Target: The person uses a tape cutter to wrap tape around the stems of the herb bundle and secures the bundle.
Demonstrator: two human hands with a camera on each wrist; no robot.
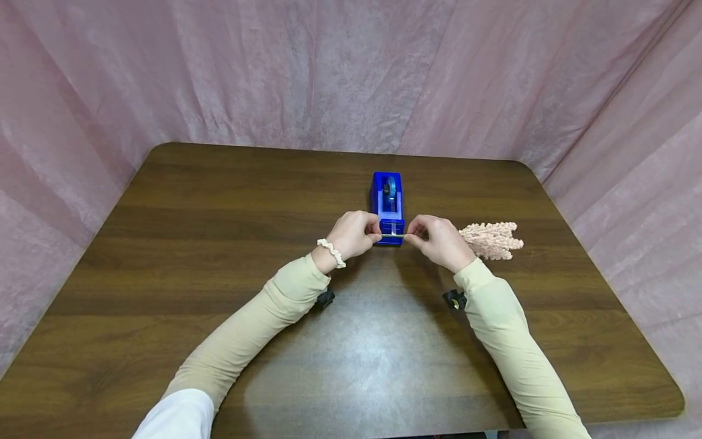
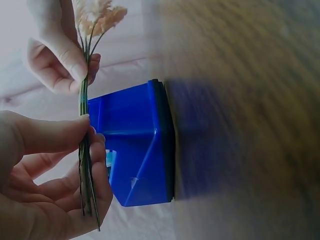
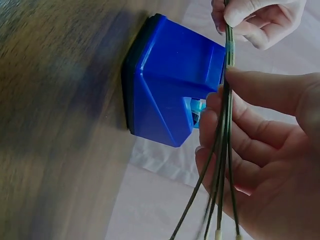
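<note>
Two hands pinch one bundle of thin green stems (image 2: 85, 150) just in front of blue tape dispenser (image 1: 387, 206) — left hand (image 1: 353, 233) and right hand (image 1: 436, 239) either side, pink flower heads (image 1: 490, 240) right of it.

A blue tape dispenser (image 1: 387, 207) stood on a dark wooden table (image 1: 181, 256), its front end facing the person. Just in front of it, the left hand (image 1: 353, 233) and the right hand (image 1: 437, 240) pinched a thin bundle of stems (image 1: 392, 235) between them, held level across the dispenser's front. Pale pink flower heads (image 1: 492, 240) stuck out past the right hand, low over the table. A white scrunchie (image 1: 331, 252) circled the left wrist. Pink cloth (image 1: 351, 73) hung behind.
</note>
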